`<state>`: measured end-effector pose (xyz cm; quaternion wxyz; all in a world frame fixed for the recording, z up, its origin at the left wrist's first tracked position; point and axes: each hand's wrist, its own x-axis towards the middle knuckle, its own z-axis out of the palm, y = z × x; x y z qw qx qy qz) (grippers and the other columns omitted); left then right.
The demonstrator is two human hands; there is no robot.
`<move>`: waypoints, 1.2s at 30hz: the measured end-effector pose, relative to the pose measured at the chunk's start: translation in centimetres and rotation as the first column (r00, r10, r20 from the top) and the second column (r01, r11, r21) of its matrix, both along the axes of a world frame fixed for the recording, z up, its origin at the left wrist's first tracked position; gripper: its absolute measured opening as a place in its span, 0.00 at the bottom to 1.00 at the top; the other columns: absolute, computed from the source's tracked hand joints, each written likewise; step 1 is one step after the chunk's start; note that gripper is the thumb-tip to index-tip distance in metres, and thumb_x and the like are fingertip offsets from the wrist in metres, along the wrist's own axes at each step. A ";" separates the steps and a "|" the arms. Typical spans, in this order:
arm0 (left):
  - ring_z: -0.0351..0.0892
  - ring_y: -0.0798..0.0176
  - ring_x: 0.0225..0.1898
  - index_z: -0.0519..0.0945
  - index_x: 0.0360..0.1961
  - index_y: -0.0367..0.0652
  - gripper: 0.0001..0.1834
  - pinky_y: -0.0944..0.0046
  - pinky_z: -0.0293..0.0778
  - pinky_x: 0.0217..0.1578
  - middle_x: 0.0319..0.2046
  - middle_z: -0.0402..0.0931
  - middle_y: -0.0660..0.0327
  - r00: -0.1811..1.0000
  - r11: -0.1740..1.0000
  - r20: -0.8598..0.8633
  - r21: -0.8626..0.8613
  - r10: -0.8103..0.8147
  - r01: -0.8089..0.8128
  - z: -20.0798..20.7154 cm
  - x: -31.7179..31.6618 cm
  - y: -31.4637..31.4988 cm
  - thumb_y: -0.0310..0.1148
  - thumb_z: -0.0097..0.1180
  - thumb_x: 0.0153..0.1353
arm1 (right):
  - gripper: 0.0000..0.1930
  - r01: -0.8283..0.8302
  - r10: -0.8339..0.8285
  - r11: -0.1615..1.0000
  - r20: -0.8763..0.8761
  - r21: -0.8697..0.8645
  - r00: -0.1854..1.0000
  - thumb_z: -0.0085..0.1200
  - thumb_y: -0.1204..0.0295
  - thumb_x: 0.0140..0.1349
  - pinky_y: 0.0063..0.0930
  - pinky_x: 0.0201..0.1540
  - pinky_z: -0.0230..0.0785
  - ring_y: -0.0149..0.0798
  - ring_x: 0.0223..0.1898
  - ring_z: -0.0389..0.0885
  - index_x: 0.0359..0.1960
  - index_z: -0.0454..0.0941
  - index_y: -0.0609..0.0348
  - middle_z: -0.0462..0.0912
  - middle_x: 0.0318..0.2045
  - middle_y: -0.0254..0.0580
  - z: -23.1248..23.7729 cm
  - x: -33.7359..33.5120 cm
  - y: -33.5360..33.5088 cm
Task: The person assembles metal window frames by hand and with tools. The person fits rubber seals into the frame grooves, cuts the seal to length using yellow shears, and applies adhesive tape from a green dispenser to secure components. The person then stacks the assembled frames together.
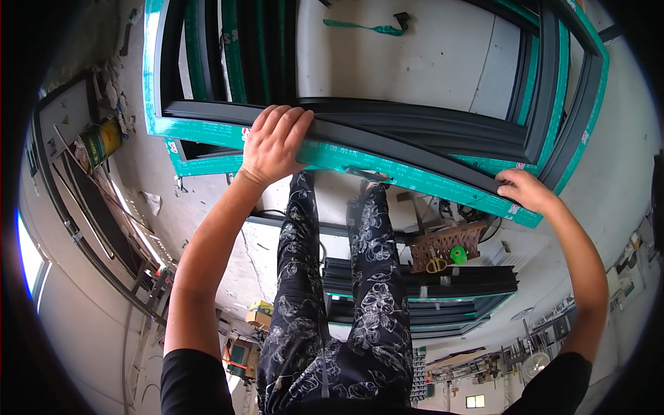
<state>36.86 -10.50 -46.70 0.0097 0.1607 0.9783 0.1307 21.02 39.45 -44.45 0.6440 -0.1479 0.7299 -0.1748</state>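
Both bare hands are working the dark grey rectangular frame (387,146) with printed green film (207,129) on its outer face; it's spanning the upper half of the frame, sitting skewed over similar black, ribbed rails (429,128), near edge sloping down to the right. To handle it well, I'd be keeping both grips loading evenly, lifting clear of the rails underneath rather than dragging, and watching the crossing point right of centre, where profiles could be scuffing. I'd also be keeping the near corner off the dark flower-print trousers (373,235), since the legs are standing close below the rail. Pose: left hand (277,142), just left of centre, is curling four fingers over the near rail, palm bearing on the film; can't tell where its thumb is sitting. Right hand (527,190), right of centre, is half closing on the same rail near its right corner; can't tell what any hidden fingers are doing. Arms are reaching wide, right elbow bending outward, left forearm running straighter.
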 end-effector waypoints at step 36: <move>0.68 0.44 0.61 0.71 0.60 0.43 0.50 0.46 0.61 0.65 0.56 0.72 0.52 0.997 0.996 0.062 -0.077 0.053 -0.048 -1.0 1.4 -3.5 0.25 0.74 0.27 | 0.34 -0.066 -0.038 0.996 -0.967 -0.056 0.251 0.65 0.65 0.41 0.48 0.55 0.64 0.49 0.48 0.74 0.52 0.69 0.61 0.76 0.46 0.47 -2.6 12.6 -5.7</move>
